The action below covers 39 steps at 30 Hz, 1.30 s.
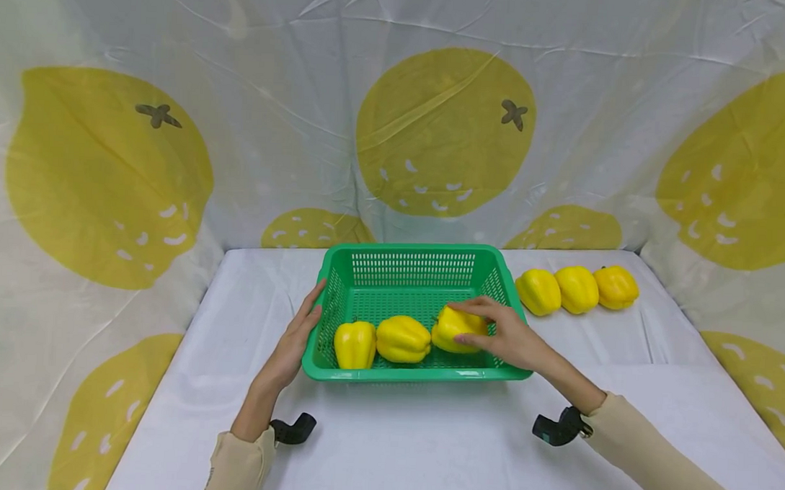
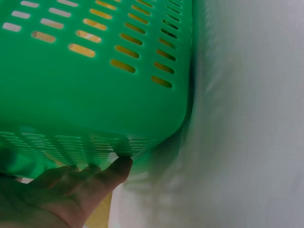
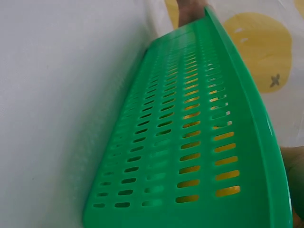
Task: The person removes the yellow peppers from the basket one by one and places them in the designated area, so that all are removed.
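A green plastic basket [image 1: 420,376] with slotted walls stands on the white table. Inside, along its near wall, lie three yellow bell peppers: a left one [image 1: 354,344], a middle one [image 1: 403,339] and a right one [image 1: 456,329]. My right hand [image 1: 511,334] reaches over the basket's right side and grips the right pepper between thumb and fingers. Against the left outer wall rests my left hand [image 1: 290,342], its fingers fairly straight. In the left wrist view these fingers [image 2: 107,183] touch the slotted side. The basket wall [image 3: 180,128] hides most of the right hand in the right wrist view.
To the right of the basket, three more yellow bell peppers [image 1: 577,289] sit in a row near the table's back edge. A white cloth [image 1: 294,90] printed with yellow fruit hangs behind and at the sides. White covering lies over the table [image 1: 411,447].
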### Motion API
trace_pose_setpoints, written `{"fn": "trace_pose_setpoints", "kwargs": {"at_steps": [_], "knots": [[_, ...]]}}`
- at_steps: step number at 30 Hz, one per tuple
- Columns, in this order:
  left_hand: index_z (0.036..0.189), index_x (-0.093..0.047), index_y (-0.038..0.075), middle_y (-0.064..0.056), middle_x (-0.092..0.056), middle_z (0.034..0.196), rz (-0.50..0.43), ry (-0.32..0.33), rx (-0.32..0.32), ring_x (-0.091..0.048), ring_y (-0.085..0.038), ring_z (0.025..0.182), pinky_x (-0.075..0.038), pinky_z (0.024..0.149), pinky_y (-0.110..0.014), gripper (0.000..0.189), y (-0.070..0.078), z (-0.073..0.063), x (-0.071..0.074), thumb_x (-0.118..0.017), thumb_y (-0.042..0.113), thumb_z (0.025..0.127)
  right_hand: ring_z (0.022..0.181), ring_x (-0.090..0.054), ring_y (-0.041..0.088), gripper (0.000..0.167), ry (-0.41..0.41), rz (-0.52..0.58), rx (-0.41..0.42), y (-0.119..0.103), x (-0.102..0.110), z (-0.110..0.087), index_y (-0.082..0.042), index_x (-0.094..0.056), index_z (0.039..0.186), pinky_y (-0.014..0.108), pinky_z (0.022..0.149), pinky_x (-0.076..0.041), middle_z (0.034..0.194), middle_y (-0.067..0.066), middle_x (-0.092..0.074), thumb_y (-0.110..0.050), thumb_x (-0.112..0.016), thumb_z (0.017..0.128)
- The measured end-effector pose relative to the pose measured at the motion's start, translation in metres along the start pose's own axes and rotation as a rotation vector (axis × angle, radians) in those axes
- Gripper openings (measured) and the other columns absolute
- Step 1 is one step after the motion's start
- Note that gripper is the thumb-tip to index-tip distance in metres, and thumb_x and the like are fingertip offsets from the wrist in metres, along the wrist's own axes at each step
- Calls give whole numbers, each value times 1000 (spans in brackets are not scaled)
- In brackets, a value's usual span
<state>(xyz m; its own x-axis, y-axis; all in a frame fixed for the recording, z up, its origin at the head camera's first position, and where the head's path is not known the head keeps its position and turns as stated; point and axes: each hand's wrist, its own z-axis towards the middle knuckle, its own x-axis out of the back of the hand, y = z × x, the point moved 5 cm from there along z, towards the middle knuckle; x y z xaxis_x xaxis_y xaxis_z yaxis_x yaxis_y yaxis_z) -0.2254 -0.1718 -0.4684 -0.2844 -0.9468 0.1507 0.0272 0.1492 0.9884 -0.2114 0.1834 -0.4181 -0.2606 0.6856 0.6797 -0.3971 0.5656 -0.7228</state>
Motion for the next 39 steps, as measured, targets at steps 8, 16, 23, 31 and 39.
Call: {"fn": "trace_pose_setpoints", "kwargs": {"at_steps": [8, 16, 23, 31, 39], "knots": [[167, -11, 37, 1, -2, 176, 10, 6, -6, 2, -31, 163, -2, 127, -68, 54, 0, 1, 0, -24, 43, 115, 118, -57, 30, 55, 57, 22, -72, -4, 22, -4, -26, -61, 146, 46, 96, -52, 144, 9, -59, -33, -77, 95], [167, -9, 37, 1, -1, 176, 3, -3, 5, 1, -31, 163, -3, 127, -68, 55, -1, 1, -1, -23, 44, 114, 132, -50, 24, 53, 146, 41, -98, -5, 52, -20, -26, -59, 148, 38, 104, -48, 148, 7, -58, -29, -74, 98], [166, -11, 38, 2, -2, 176, 9, -2, 2, 1, -31, 163, -2, 127, -68, 54, -1, -2, -1, -23, 44, 115, 124, -48, 13, 53, 227, 11, -144, -2, 75, -34, -29, -56, 150, 18, 98, -44, 145, 3, -57, -31, -72, 99], [167, -10, 37, 1, -2, 176, 10, -5, 0, 2, -31, 163, -2, 127, -68, 54, -2, -2, -1, -23, 43, 115, 122, -44, 7, 55, 298, -26, -167, 6, 89, -47, -28, -55, 151, 13, 94, -42, 143, 8, -57, -30, -73, 99], [167, -9, 37, 1, -2, 176, 15, -3, -3, 1, -30, 163, -3, 127, -67, 54, 0, -1, 0, -23, 44, 114, 122, -43, -1, 56, 369, -60, -190, 18, 102, -58, -25, -55, 151, 15, 92, -42, 144, 8, -57, -29, -74, 98]]}}
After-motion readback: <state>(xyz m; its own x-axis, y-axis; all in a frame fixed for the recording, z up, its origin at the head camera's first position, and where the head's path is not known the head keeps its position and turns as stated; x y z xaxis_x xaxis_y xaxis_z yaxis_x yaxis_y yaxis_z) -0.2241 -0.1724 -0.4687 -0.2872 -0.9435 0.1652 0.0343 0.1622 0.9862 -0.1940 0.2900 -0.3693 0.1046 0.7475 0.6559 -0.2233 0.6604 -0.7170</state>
